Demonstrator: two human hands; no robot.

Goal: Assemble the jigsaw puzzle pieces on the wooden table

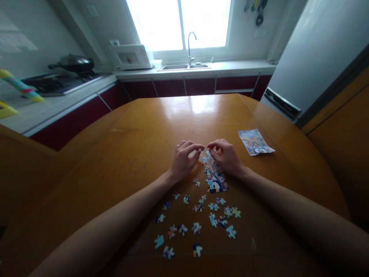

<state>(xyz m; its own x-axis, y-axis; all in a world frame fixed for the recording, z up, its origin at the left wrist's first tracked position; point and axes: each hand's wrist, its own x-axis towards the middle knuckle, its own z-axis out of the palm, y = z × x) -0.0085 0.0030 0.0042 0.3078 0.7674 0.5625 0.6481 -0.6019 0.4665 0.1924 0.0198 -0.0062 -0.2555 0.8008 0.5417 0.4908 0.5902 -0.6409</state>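
Note:
A partly joined jigsaw puzzle lies on the wooden table as a narrow strip, with a blue cartoon figure at its near end. At its far end, my left hand pinches a small puzzle piece between thumb and fingertips. My right hand rests over the strip's right side, thumb and fingers curled together at the far edge; what sits between them is hidden. One loose piece lies just left of the strip. Several more loose pieces are scattered on the near side, between my forearms.
A creased picture sheet lies to the right on the wooden table. Beyond the table stand a counter with a sink, a white microwave and a stove with a dark pan. A fridge is at the right.

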